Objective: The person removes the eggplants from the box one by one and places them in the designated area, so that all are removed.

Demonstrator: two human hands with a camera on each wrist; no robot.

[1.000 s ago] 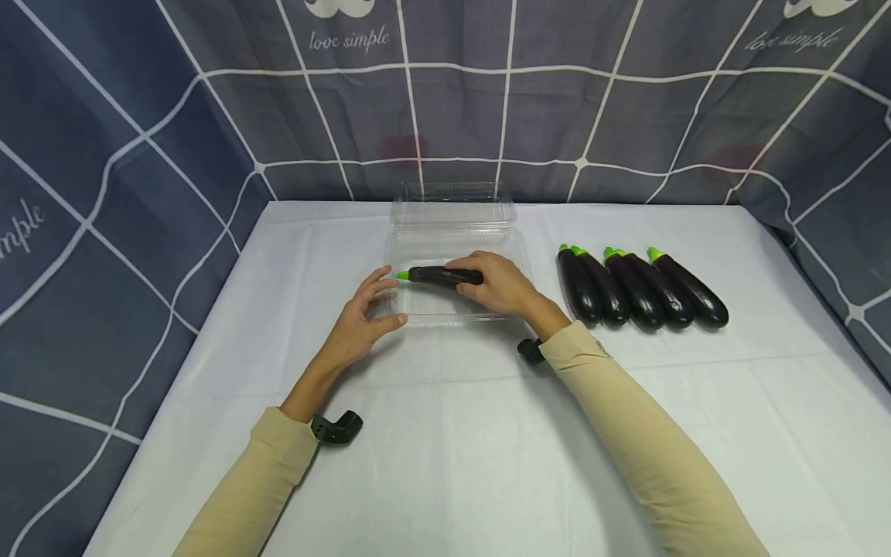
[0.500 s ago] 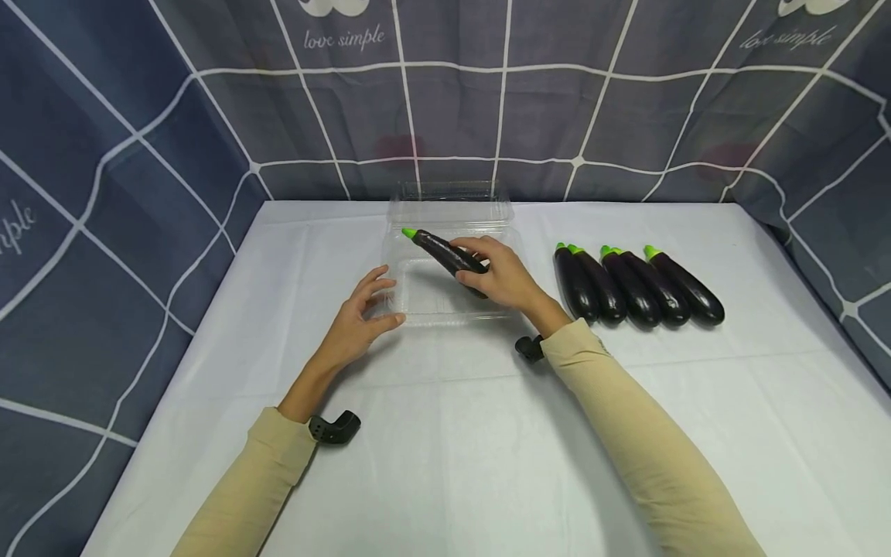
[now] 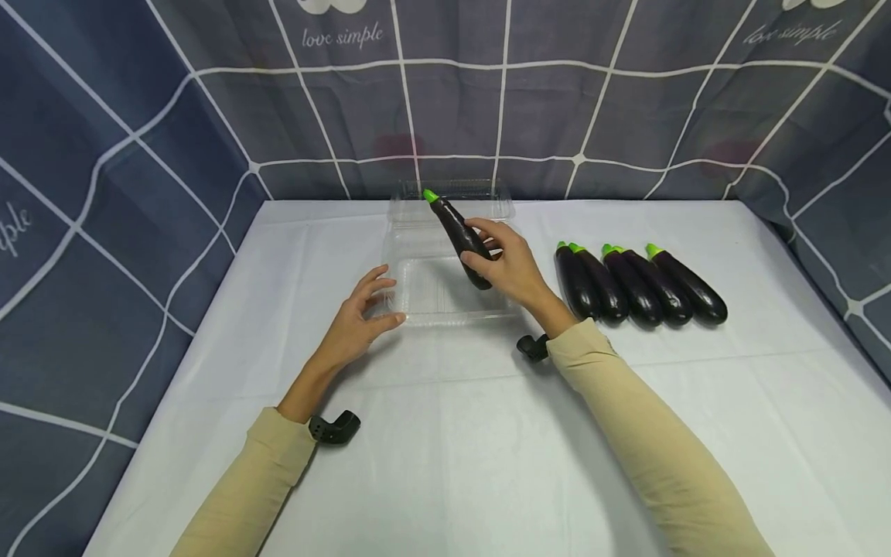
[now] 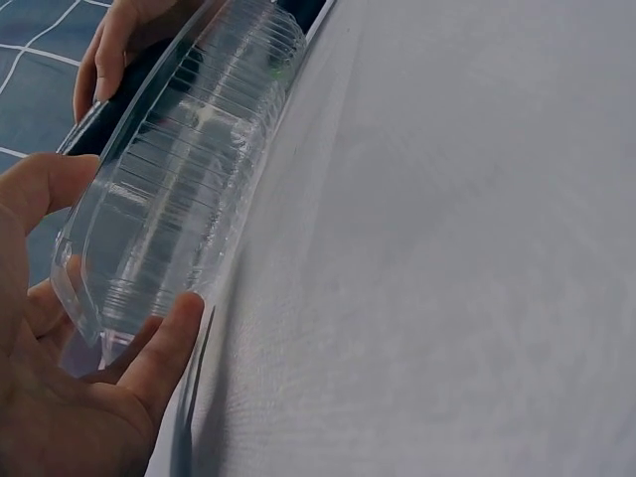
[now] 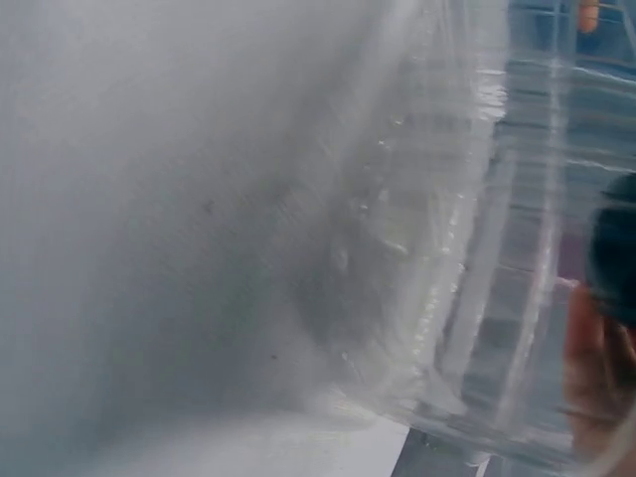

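My right hand [image 3: 513, 267] grips a dark, glossy eggplant [image 3: 457, 234] by its thick end. Its green stem points up and away, and the eggplant is held tilted over a clear plastic clamshell box [image 3: 445, 316]. The box's lid [image 3: 411, 210] stands folded back behind it. At the box's left front corner, my left hand [image 3: 355, 329] rests with thumb and fingers spread against the box's sides, as the left wrist view shows around the box wall [image 4: 189, 189]. In the right wrist view, the eggplant end [image 5: 614, 253] shows dark at the edge.
Several more eggplants [image 3: 636, 290] lie side by side on the white cloth [image 3: 445, 464] to the right of the box, stems pointing away. A dark grid-patterned curtain [image 3: 543, 116] hangs along the back and both sides.
My right hand has lifted the eggplant out of the box's tray and turned it from lying sideways to stem pointing up and away. The left hand has stayed in place.
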